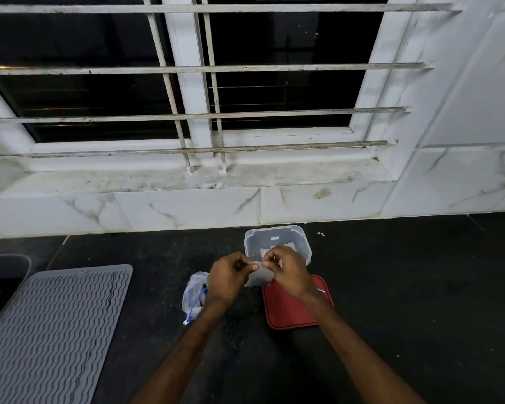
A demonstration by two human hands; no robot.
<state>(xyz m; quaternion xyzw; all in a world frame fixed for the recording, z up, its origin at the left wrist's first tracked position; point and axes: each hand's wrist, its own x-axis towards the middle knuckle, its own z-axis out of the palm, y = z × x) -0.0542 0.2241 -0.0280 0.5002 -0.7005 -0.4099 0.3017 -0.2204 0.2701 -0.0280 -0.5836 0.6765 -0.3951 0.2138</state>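
Pinching a small translucent pouch [258, 277] above the dark surface [391, 287].
My left hand [226, 277] and right hand [287, 271] each grip its top edge; the clear container [277, 231] sits at its 12 o'clock, the red lid [289, 312] at 5, a plastic bag [193, 290] at 8.

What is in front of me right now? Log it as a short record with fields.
surface: dark counter below a barred window
held item: packet, small and pale
hands: left hand and right hand both pinch the packet's top edge
behind the hands: clear container, lid off, pale pieces inside, contents unclear
under the right wrist: red lid, flat on the counter
beside the left hand: plastic bag with a blue strip
far left: grey mat, ribbed
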